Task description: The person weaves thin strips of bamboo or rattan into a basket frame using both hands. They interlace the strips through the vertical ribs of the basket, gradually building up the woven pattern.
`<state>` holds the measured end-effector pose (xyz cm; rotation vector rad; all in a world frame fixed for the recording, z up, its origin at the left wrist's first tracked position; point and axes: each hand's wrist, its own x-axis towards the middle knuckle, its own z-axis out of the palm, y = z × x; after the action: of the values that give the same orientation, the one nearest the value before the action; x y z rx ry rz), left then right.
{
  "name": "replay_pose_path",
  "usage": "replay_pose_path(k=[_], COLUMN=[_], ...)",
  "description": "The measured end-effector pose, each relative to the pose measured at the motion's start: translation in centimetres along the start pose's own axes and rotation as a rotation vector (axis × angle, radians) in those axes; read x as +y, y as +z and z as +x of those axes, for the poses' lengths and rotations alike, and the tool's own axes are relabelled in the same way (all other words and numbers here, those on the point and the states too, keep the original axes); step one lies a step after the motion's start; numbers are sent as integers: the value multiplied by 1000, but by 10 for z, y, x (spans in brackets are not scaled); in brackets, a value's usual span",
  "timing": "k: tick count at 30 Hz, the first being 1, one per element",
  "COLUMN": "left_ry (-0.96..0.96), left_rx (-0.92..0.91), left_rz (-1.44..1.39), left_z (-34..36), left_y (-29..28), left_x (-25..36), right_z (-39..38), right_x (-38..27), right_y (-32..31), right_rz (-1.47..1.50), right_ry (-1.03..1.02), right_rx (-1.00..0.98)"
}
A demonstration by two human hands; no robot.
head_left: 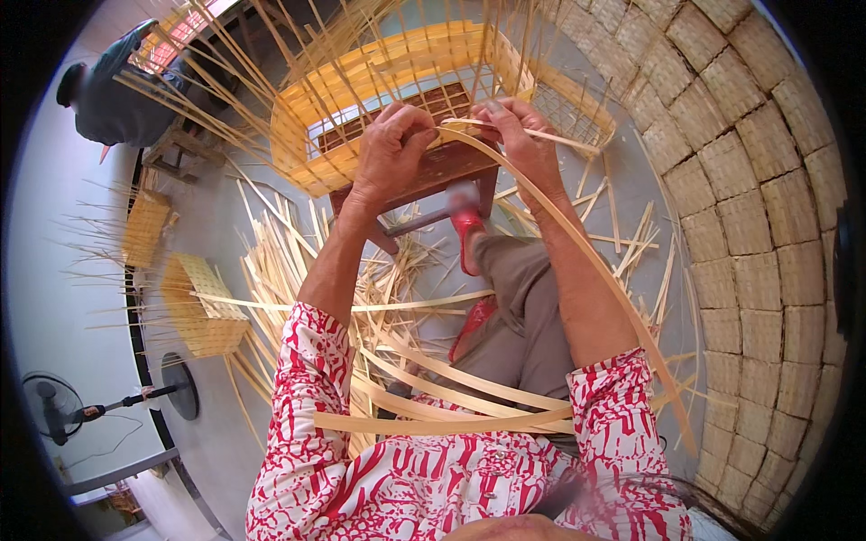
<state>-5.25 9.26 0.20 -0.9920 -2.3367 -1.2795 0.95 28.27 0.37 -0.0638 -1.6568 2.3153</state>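
Note:
A large yellow woven basket (379,63), with long upright stakes, rests on a brown wooden stool (361,225) ahead of me. My left hand (388,153) is closed in a pinch on a long bamboo strip (577,234) at the basket's near side; the strip arcs down past my right arm. My right hand (523,144) grips a thinner pale strip (559,138) beside it, near the left hand. Several loose strips (469,415) lie across my lap. Where the fingertips meet the weave is partly hidden.
A co-worker (117,99) bends over at upper left. Two smaller unfinished baskets (194,316) are at left, near a black fan (50,401). Piled loose strips (280,261) cover the floor around the stool. Stacked woven squares (749,298) line the right side.

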Motion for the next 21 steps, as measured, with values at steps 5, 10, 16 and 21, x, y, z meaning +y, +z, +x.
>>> replay_pose_path(k=[5, 10, 16, 21], left_ry=[-26, -10, -84, -73], left_rx=[-25, -3, 150, 280], left_rz=[-25, -60, -23, 326], left_z=[2, 1, 8, 6], left_y=[0, 1, 16, 39], left_x=[0, -7, -8, 5], right_z=[10, 19, 8, -11], right_x=[-3, 3, 30, 20], right_y=[0, -11, -8, 9], right_rz=[-231, -163, 1009, 751], right_ry=[-192, -161, 300, 67], right_rx=[84, 175, 618, 490])
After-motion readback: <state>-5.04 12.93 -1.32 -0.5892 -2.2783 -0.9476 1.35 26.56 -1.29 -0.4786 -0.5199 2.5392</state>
